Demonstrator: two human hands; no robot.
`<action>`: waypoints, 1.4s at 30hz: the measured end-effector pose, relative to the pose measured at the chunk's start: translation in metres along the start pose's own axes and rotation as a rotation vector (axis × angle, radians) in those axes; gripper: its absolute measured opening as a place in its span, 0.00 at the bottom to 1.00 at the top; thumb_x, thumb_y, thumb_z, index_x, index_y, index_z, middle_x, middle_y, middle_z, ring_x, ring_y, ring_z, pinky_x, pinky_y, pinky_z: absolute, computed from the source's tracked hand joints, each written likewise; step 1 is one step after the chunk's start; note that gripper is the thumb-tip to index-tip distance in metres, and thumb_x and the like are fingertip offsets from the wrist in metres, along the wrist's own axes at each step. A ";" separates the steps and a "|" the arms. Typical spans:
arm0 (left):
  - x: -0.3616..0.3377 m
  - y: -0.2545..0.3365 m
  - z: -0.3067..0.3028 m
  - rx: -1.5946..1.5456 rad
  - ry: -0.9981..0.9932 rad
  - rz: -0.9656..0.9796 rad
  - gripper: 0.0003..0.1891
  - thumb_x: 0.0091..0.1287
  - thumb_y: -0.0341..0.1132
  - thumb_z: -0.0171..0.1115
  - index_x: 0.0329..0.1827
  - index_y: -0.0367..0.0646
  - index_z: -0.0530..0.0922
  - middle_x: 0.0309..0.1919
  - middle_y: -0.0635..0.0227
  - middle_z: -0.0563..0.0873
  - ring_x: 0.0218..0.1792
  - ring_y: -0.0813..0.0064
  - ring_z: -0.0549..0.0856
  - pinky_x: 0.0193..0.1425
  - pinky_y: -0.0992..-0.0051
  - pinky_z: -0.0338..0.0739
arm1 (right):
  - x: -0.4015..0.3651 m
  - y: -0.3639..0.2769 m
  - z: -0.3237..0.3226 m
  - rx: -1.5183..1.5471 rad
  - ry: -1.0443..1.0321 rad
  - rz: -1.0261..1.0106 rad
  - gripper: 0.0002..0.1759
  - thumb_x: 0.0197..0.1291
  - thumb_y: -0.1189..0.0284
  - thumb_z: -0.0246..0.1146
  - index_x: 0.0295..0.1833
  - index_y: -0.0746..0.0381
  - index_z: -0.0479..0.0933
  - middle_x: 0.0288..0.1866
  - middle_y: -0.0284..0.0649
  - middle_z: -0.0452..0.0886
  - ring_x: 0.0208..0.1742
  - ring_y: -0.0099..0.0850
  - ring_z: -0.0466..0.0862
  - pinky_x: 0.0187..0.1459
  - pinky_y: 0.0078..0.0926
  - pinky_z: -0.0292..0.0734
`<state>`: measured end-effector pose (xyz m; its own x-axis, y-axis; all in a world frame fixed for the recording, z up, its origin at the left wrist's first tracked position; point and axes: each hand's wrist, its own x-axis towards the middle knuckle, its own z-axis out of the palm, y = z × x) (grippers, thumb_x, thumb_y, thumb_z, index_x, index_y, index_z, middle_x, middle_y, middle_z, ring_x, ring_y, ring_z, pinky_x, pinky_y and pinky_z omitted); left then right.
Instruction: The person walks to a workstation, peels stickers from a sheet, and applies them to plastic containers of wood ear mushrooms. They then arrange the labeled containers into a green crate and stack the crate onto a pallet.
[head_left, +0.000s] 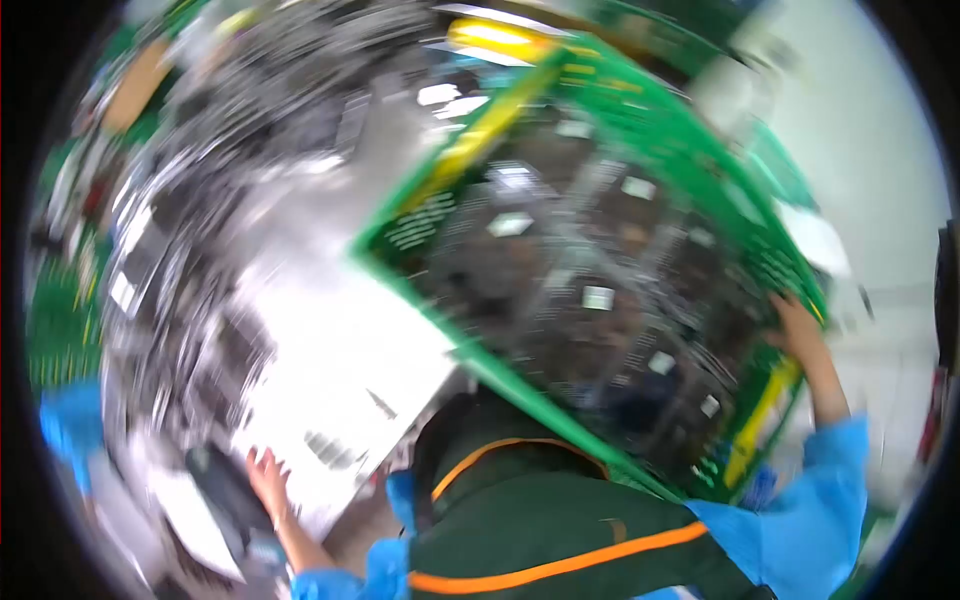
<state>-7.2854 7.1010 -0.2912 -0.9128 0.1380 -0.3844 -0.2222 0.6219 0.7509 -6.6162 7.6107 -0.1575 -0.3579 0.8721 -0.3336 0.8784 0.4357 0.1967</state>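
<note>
A large green plastic crate with yellow strips on its ends lies tilted across the middle and right of the view. Inside it are several dark parts in clear plastic packs, many with small white labels. My right hand grips the crate's right rim, its fingertips hooked over the edge. Down at the lower left, my left hand is empty, fingers apart, close to the edge of a shiny pale tabletop. Motion blur hides fine detail.
A heap of dark items in clear plastic covers the far and left parts of the table. A dark rounded object is beside my left hand. More green crates stand at the far left. Pale floor shows on the right.
</note>
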 end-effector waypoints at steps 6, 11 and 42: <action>0.035 0.003 -0.007 0.115 0.157 0.231 0.15 0.60 0.33 0.58 0.48 0.35 0.75 0.38 0.62 0.81 0.36 0.76 0.81 0.34 0.79 0.76 | 0.055 -0.187 -0.158 1.014 0.181 -0.214 0.25 0.46 0.75 0.63 0.53 0.66 0.70 0.49 0.37 0.74 0.43 0.21 0.74 0.43 0.18 0.70; 0.085 0.031 -0.011 0.010 0.147 0.407 0.14 0.59 0.32 0.60 0.47 0.35 0.76 0.37 0.64 0.83 0.38 0.77 0.81 0.44 0.79 0.74 | 0.033 -0.521 -0.252 1.032 -0.406 -1.049 0.23 0.42 0.77 0.63 0.50 0.65 0.74 0.46 0.37 0.78 0.37 0.19 0.75 0.41 0.16 0.72; 0.100 0.086 0.004 -1.490 -0.325 -0.349 0.13 0.65 0.30 0.56 0.50 0.34 0.74 0.38 0.65 0.83 0.35 0.79 0.81 0.37 0.81 0.77 | 0.043 -0.825 -0.120 1.094 -0.860 -0.660 0.08 0.55 0.77 0.62 0.42 0.63 0.76 0.36 0.34 0.79 0.40 0.21 0.78 0.43 0.19 0.73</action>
<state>-7.3938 7.1713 -0.2676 -0.6792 0.4317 -0.5936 -0.7046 -0.6098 0.3628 -7.3944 7.3149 -0.2236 -0.8166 0.0401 -0.5758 0.5752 -0.0262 -0.8176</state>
